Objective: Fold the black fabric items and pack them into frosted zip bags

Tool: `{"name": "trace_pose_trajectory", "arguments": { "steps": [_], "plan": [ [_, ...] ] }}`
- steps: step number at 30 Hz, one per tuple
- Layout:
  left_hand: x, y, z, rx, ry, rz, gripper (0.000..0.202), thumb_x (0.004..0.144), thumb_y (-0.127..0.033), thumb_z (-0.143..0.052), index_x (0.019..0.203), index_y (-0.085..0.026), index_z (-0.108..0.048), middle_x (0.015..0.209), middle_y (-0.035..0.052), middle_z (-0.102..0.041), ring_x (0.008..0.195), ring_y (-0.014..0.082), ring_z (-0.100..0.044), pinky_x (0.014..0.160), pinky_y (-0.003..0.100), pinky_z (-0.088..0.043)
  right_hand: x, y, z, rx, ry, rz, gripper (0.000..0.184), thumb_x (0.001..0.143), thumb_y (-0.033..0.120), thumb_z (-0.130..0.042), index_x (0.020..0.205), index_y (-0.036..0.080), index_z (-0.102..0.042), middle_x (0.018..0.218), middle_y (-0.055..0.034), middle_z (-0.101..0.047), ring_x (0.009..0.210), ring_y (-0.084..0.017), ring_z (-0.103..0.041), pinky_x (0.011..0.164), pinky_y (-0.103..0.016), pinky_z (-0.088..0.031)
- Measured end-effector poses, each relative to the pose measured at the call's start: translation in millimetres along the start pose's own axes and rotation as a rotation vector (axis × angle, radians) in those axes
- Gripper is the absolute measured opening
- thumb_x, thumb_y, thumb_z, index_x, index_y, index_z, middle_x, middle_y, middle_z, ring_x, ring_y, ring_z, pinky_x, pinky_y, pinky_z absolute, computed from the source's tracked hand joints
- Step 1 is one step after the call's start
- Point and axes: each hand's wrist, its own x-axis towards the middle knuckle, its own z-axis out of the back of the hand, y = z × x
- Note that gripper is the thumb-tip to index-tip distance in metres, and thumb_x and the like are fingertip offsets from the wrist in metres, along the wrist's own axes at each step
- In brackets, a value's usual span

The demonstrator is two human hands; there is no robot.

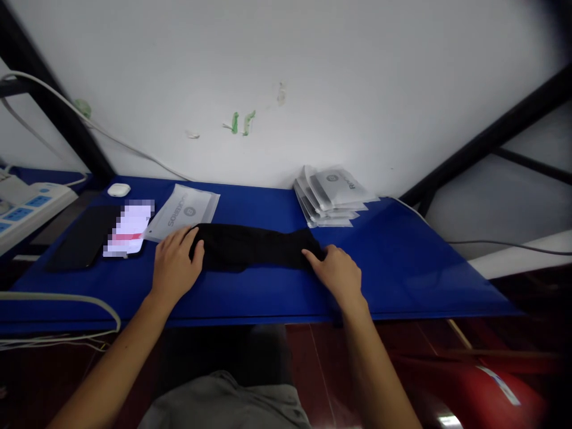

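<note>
A long black piece of cloth (254, 246) lies stretched out across the blue tabletop (402, 262). My left hand (175, 265) rests flat on its left end, fingers stretched out on the fabric. At the cloth's right end, my right hand (337, 273) presses down with its fingers laid on the edge. Neither hand lifts the cloth. A single clear plastic bag (185, 210) with a printed label lies just behind my left hand.
A stack of clear packaged bags (333, 195) sits at the back by the white wall. A phone (127, 232), a dark pad (83, 237) and a white earbud case (118, 190) lie at the left. A power strip (27, 205) and cables are at far left.
</note>
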Motion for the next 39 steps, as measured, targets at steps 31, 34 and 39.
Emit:
{"name": "trace_pose_trajectory", "arguments": {
  "steps": [31,34,39],
  "plan": [
    [0.6,4.1,-2.4,-0.102,-0.08,0.091,0.041,0.092,-0.033,-0.038,0.12,-0.014,-0.061,0.124,0.0119,-0.062,0.119,0.0278,-0.054,0.1,0.044,-0.042,-21.7,74.2,26.0,0.584,-0.151,0.484,0.034,0.081,0.022,-0.054,0.115,0.022,-0.056,0.106,-0.0077,-0.069,0.095,-0.023,-0.066,0.084,-0.038,-0.051],
    [0.8,4.4,-1.9,-0.101,-0.071,0.106,0.042,0.091,-0.033,-0.038,0.12,-0.014,-0.061,0.125,0.0118,-0.062,0.118,0.0284,-0.054,0.1,0.044,-0.042,-28.5,80.9,24.9,0.57,-0.011,0.714,0.03,0.089,0.033,-0.053,0.117,0.023,-0.058,0.11,-0.0066,-0.069,0.101,-0.022,-0.065,0.088,-0.038,-0.051],
    [0.8,6.5,-3.4,-0.107,-0.077,0.09,0.043,0.091,-0.033,-0.037,0.119,-0.012,-0.062,0.124,0.0128,-0.063,0.118,0.0287,-0.055,0.1,0.044,-0.042,-23.0,74.4,-0.1,0.448,-0.071,0.581,0.043,0.095,0.039,-0.042,0.13,0.017,-0.054,0.137,-0.0144,-0.053,0.129,-0.027,-0.048,0.106,-0.047,-0.04]
  ]
}}
